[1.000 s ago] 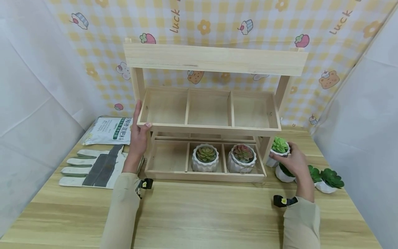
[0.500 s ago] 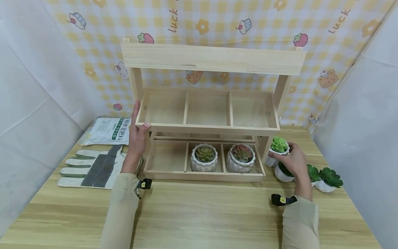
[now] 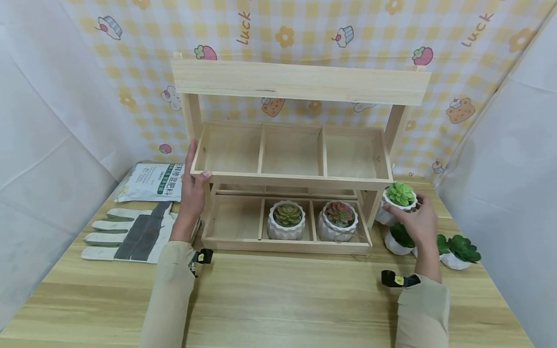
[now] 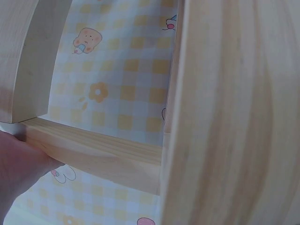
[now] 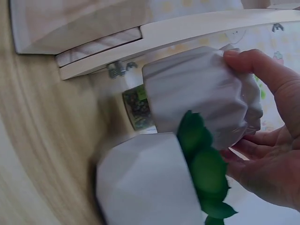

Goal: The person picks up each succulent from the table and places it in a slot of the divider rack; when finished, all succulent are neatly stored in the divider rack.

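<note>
A person's R hand [image 3: 419,220] pinches the rim of a white pot [image 5: 194,93] w/ a light-green plant [image 3: 400,193], approx. 4 o'clock of a wooden rack [image 3: 300,182] & just outside its R post [image 3: 371,208], while the L hand [image 3: 193,198] grips the rack's upper tray at abt. 8 o'clock, thumb on the front edge. Pot's base looks clear of the table [image 3: 296,299] in the R wrist view. Step in hand appears to be the pick-up; next move prob. calls for a firm rim hold & a path missing both the post and the dark-green potted plant [image 3: 397,244] at 6 o'clock. Mouth & leaves point up; base-to-mouth axis runs roughly upright, slight tilt hard to judge, w/ ht. & width too close to call it long. Lower tray [image 3: 287,247] holds a greenish potted plant [image 3: 286,227], mid. slot, & a reddish potted plant [image 3: 338,224], R slot.
</note>
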`<move>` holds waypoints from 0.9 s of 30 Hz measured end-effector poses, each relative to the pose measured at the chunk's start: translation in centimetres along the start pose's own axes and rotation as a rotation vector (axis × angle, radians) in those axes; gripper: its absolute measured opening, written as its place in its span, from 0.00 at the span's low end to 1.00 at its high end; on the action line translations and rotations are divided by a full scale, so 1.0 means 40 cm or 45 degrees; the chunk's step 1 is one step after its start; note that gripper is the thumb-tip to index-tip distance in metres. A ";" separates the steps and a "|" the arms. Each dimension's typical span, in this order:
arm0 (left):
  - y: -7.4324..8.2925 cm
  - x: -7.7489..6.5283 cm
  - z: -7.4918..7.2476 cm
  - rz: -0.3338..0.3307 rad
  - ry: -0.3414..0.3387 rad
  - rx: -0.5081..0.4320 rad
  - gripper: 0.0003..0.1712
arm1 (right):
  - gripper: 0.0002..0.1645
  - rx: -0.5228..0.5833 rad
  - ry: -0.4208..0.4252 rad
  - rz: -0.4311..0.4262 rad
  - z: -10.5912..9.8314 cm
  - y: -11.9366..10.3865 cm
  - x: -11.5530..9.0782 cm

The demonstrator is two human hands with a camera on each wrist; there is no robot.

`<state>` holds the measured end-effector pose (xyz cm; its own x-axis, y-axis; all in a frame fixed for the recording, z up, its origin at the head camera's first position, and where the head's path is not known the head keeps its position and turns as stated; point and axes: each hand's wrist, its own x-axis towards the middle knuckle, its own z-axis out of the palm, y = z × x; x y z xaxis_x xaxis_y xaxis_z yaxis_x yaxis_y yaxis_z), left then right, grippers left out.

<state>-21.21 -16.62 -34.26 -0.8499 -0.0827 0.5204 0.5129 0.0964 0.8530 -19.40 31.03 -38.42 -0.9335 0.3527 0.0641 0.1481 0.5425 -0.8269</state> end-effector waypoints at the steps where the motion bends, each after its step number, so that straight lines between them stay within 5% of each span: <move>1: -0.001 0.000 0.000 -0.002 -0.003 -0.006 0.42 | 0.60 0.005 0.003 0.006 -0.004 -0.002 -0.001; 16: 0.001 0.003 0.002 -0.042 -0.006 0.045 0.42 | 0.59 0.118 0.109 0.113 -0.052 -0.047 -0.025; 27: 0.004 0.000 -0.001 -0.033 0.001 0.033 0.42 | 0.58 0.055 0.101 0.096 -0.088 -0.075 -0.052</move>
<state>-21.12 -16.66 -34.12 -0.8628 -0.0861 0.4982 0.4875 0.1199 0.8649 -16.77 31.35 -34.12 -0.8914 0.4512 0.0431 0.2013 0.4793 -0.8543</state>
